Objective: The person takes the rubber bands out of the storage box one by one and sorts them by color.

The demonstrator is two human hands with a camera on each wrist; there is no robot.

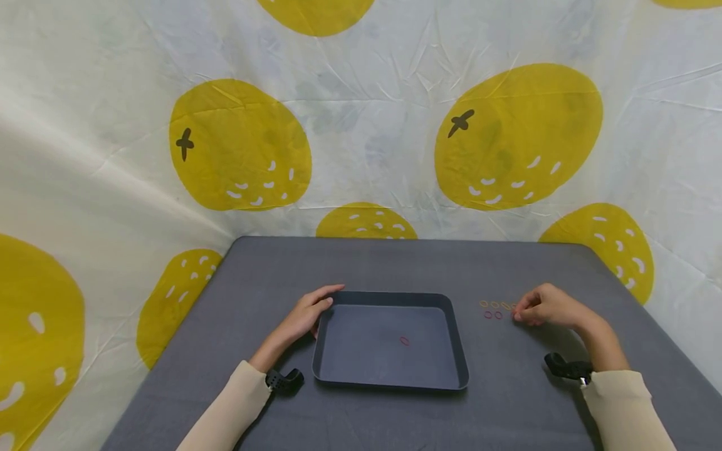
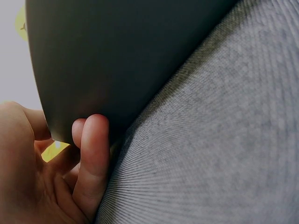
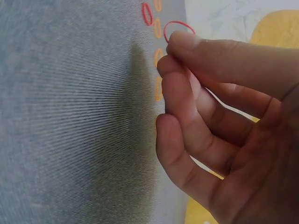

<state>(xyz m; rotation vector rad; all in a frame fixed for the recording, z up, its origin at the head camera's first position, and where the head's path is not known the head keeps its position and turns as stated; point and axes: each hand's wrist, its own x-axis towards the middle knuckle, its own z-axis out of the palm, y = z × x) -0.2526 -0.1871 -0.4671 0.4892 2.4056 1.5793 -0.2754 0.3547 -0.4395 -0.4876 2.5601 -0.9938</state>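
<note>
A dark grey rectangular tray (image 1: 389,384) lies on the table with one thin red rubber band (image 1: 404,341) inside it. My left hand (image 1: 307,313) grips the tray's far left corner; in the left wrist view, fingertips (image 2: 96,128) press against the outer wall (image 2: 126,51). Right of the tray, my right hand (image 1: 544,307) pinches a red rubber band (image 3: 179,21) between thumb and finger, seen raised in the right wrist view. Beside this hand lie a row of yellow-orange rubber bands (image 1: 483,304) and, nearer me, two red ones (image 1: 487,315).
The grey cloth-covered table (image 1: 389,266) reaches back to a white hanging sheet (image 1: 372,144) printed with big yellow fruit. A black wrist camera mount sits on each wrist, the left (image 1: 286,381) close to the tray's near left corner.
</note>
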